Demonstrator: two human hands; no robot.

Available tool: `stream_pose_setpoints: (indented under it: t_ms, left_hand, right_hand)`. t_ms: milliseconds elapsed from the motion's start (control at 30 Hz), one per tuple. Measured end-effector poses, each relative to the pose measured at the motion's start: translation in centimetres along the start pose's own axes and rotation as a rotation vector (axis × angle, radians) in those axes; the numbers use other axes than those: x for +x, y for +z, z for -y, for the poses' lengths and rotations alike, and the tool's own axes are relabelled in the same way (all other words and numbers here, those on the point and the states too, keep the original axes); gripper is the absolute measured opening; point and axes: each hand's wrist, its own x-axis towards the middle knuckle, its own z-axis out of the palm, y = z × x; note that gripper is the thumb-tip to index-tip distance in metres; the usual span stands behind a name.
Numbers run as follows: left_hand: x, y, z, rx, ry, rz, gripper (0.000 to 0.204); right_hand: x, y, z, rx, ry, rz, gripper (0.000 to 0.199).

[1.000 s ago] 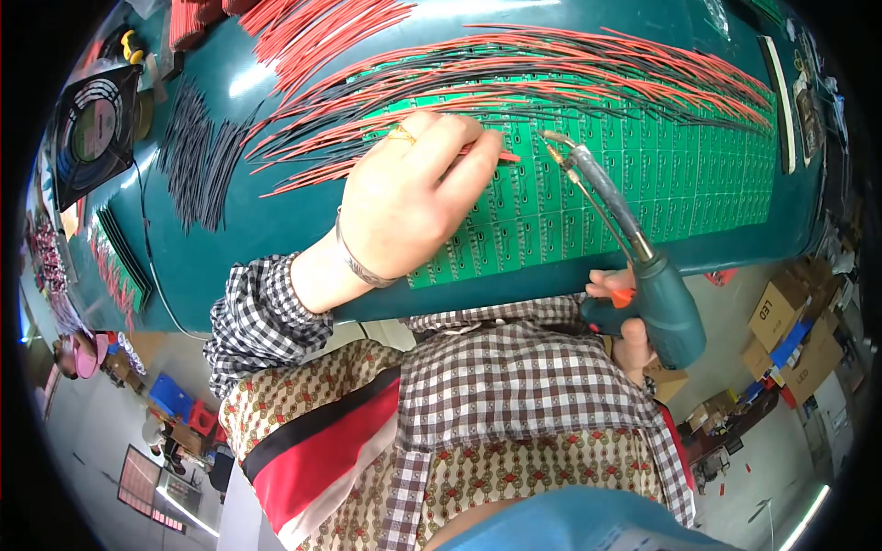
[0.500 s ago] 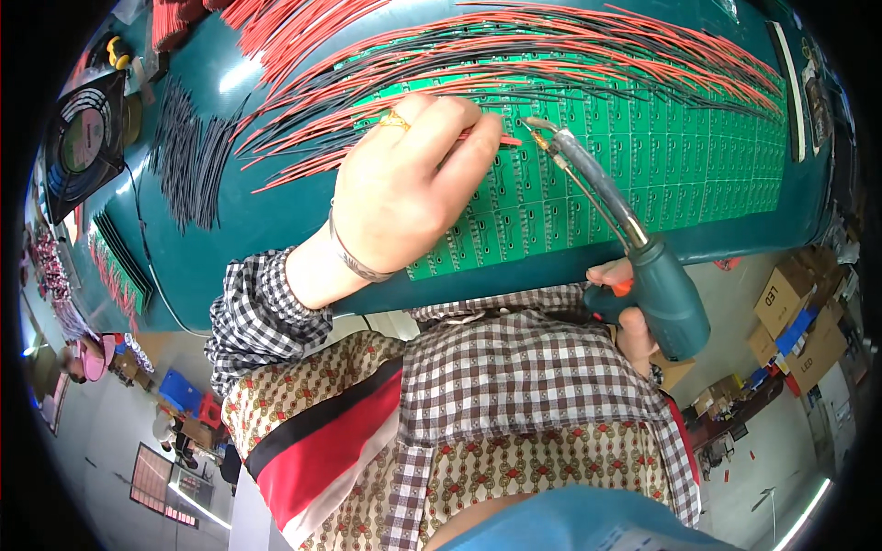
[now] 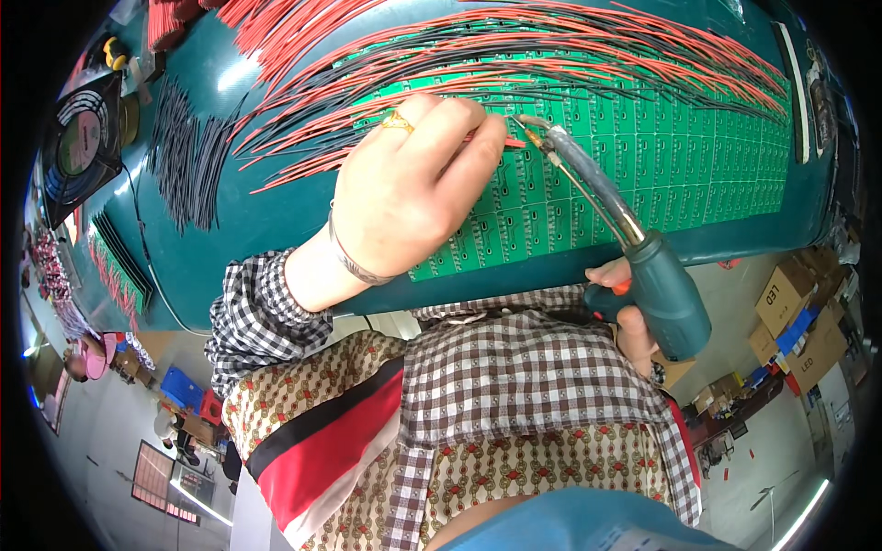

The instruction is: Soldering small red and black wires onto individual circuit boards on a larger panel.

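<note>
Teal covers the bench (image 3: 276, 101), and on it lies a long panel of green circuit boards (image 3: 661, 165) set edge to edge, reaching from the middle to the right end. At the panel's near middle the left hand (image 3: 409, 188) rests on the boards, its fingers pressed together and pinching a red wire (image 3: 510, 142) at its bare end. Touching that same spot is the metal tip of a teal soldering gun (image 3: 643, 266), whose grip the right hand (image 3: 625, 312) wraps at the bench's front edge. Many red and black wires (image 3: 570, 37) fan across the far side of the boards. Loose black wires (image 3: 188, 165) lie in a bundle to the left, and beyond them sits a square black fan (image 3: 83, 147). On the floor at the right stand brown cardboard boxes (image 3: 790, 303) with dark lettering and a blue package (image 3: 797, 323) among them; blue crates (image 3: 179, 390) sit at the lower left, their contents too small to tell.
</note>
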Motion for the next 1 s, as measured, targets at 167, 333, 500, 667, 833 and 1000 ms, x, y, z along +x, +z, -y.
stream_pose_setpoints:
  t_ms: [167, 333, 500, 667, 833, 1000]
  left_hand:
    - [-0.1, -0.1, 0.0, 0.005, -0.006, 0.011, 0.042]
    - [0.0, 0.1, 0.2, 0.014, 0.017, 0.001, 0.042]
    - [0.0, 0.0, 0.2, 0.012, 0.023, -0.006, 0.041]
    - [-0.1, 0.2, 0.4, 0.023, 0.036, -0.023, 0.041]
    - [0.0, 0.2, 0.3, 0.015, 0.041, -0.029, 0.040]
    - [0.1, 0.1, 0.4, 0.026, 0.048, -0.032, 0.039]
  right_hand:
    - [-0.1, 0.0, 0.0, -0.008, 0.036, -0.005, 0.058]
    - [0.2, 1.1, 0.8, -0.061, 0.065, -0.072, 0.056]
    - [-0.6, -0.5, 0.4, -0.061, 0.056, 0.006, 0.057]
    - [-0.2, -0.5, 0.4, -0.018, 0.016, 0.031, 0.051]
    - [-0.2, 0.0, 0.5, 0.008, 0.039, 0.006, 0.051]
    - [0.0, -0.2, 0.5, -0.006, 0.027, -0.002, 0.051]
